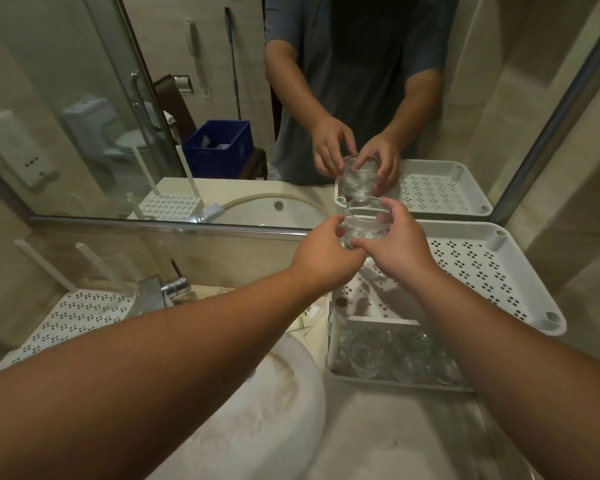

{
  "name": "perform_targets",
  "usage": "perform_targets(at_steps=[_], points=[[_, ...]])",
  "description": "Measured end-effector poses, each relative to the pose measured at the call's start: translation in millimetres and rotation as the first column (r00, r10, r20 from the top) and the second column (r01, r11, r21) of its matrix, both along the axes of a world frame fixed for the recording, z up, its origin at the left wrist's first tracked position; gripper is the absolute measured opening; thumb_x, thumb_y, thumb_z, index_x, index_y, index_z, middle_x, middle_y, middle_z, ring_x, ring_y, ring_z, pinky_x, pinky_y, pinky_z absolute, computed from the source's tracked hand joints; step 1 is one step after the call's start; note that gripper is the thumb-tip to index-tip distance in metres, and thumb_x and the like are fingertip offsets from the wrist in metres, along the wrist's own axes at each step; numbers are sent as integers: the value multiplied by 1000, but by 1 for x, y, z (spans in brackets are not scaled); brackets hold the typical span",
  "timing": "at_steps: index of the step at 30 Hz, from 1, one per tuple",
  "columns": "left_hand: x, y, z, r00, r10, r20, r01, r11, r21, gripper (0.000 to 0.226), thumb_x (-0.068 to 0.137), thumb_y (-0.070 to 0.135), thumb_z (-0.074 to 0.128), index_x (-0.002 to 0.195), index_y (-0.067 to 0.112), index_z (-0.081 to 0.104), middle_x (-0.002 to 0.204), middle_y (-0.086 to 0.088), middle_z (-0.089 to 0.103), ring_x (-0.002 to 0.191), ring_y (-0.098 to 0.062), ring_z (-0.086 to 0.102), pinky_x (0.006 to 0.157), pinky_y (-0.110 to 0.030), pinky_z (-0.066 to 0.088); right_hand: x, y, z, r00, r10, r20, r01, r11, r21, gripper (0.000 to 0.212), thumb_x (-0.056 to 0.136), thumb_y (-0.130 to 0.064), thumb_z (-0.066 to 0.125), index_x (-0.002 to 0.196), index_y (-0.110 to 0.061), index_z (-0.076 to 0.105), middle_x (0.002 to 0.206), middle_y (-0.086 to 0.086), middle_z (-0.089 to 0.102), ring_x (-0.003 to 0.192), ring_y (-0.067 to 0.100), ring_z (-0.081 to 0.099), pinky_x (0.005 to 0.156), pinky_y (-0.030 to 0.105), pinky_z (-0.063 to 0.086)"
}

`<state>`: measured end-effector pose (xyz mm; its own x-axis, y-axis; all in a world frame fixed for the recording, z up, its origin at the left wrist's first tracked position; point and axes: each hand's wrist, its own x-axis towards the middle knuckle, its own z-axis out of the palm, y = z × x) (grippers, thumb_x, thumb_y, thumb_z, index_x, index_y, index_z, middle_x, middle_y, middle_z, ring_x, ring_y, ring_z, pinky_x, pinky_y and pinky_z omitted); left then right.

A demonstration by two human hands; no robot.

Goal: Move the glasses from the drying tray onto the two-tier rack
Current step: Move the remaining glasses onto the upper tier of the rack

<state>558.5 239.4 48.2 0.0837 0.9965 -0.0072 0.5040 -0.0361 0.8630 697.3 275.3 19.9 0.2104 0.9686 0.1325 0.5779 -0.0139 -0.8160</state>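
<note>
two hands are in view, the left hand (321, 252) and the right hand (400, 242), and together they hold one clear glass (362, 221) above the far-left corner of the rack's top shelf (492, 271). one two-tier rack shows, so two white perforated shelves. on the lower shelf (343, 372) stand several more glasses (388, 355); at least five, crowded and overlapping, so the exact count cannot be told. one perforated tray (70, 320) lies at the worktop's left edge. one tap (163, 287), one basin (257, 403), one mirror (84, 98).

Both hands (364, 247) gripping one glass (364, 223), above rack (499, 271)
</note>
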Motion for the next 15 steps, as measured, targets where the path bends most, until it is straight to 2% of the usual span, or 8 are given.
perform_targets(at_steps=[2,5,8,11,15], points=[[2,2,0,1000,-1,-22,1,1000,-6,70,86,27,67,150,27,39,144,1,54,119,-13,59,85,-26,54,0,3,-1,1000,0,-10,0,1000,-5,91,66,-32,87,143,-31,39,131,-5,56,113,17,57,94,42,52],[2,6,0,997,-6,-71,4,1000,-25,70,88,27,67,152,25,38,146,1,53,115,-12,60,78,-23,53,1,6,-5,1000,11,-3,-11,1000,-13,90,68,-29,87,144,-30,38,135,-3,55,119,18,55,97,41,50],[4,9,1,995,-13,-103,8,999,-46,63,89,28,65,148,24,44,142,-1,56,119,-15,59,92,-33,54,2,8,-8,1000,15,1,-15,1000,-23,87,70,-28,85,144,-29,38,135,-4,56,120,18,55,94,33,47],[6,9,2,995,-8,-95,2,998,-62,56,89,25,63,142,23,49,134,1,61,109,-16,62,92,-36,55,1,10,-10,1000,10,-4,-10,999,-43,88,71,-27,85,144,-29,37,138,-2,55,122,19,54,90,26,40],[6,6,3,998,-28,-58,22,995,-99,64,87,12,58,148,25,42,132,0,61,96,-14,63,89,-40,57,1,10,-11,1000,26,17,-25,999,-36,89,71,-30,86,145,-28,36,141,0,53,127,18,52,93,25,38]])
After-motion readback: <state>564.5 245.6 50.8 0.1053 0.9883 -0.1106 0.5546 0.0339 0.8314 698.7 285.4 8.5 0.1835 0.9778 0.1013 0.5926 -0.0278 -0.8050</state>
